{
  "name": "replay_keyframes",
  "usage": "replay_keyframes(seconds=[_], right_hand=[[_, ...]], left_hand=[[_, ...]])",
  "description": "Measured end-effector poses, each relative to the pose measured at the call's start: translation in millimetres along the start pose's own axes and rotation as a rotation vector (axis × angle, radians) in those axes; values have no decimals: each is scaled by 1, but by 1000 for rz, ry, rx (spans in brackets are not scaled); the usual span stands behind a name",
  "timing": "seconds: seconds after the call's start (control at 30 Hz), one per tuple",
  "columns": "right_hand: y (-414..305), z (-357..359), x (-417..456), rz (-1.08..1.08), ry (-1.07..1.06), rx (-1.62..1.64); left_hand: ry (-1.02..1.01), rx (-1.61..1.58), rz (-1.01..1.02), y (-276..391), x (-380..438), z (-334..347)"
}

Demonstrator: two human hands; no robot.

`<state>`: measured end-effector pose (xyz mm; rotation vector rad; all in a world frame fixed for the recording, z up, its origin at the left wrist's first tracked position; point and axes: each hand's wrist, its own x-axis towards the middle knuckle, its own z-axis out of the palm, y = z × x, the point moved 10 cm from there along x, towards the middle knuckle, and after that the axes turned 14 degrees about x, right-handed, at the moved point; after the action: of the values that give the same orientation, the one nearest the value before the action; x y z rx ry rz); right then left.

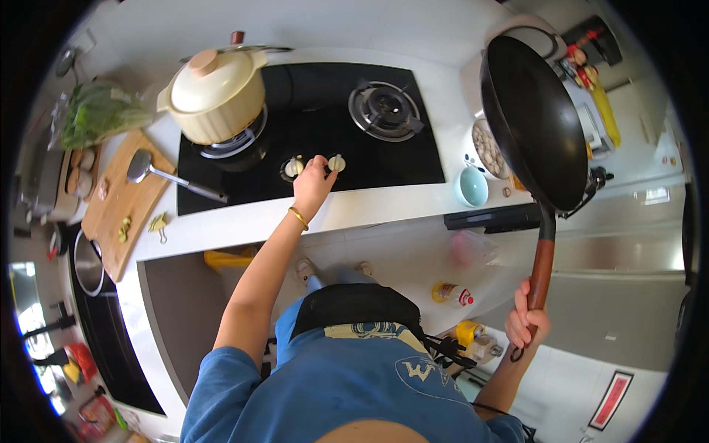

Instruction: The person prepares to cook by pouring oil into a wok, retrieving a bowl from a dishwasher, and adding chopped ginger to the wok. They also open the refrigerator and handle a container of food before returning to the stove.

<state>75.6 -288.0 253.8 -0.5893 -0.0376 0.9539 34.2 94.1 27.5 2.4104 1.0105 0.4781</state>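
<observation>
My left hand [314, 183] is at the front of a black glass gas hob [316, 133], its fingertips at the right control knob [337, 163]; whether they grip it is hard to tell. Beside it is the left knob [294, 166]. My right hand [525, 321] is wrapped around the wooden handle of a black wok [545, 122], held up tilted at the right, off the hob. On the left burner stands a cream lidded pot [219, 99]. The right burner [385, 111] bears no pan. A metal spatula [145, 169] lies across the cutting board [119, 216] and the hob's left edge.
Bagged leafy greens [102, 113] lie at the back left; a metal basin [88, 263] is near the board. A light blue bowl [471, 187] and a container of pale pieces [487, 149] stand right of the hob. An oil bottle [451, 294] is on the floor.
</observation>
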Motion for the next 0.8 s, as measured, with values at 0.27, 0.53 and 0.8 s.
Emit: replay_keyframes(seconds=[0.27,0.53,0.8], right_hand=[[-21,-53,-77,-293,403,-227],[-29,-107,-120,-310,597,-186],[-27,-129,-128,-297,661,-199]], left_hand=[[2,150,49,14,18,20],[-55,293,162,30,22,28],[-98,348,241,36,25,32]])
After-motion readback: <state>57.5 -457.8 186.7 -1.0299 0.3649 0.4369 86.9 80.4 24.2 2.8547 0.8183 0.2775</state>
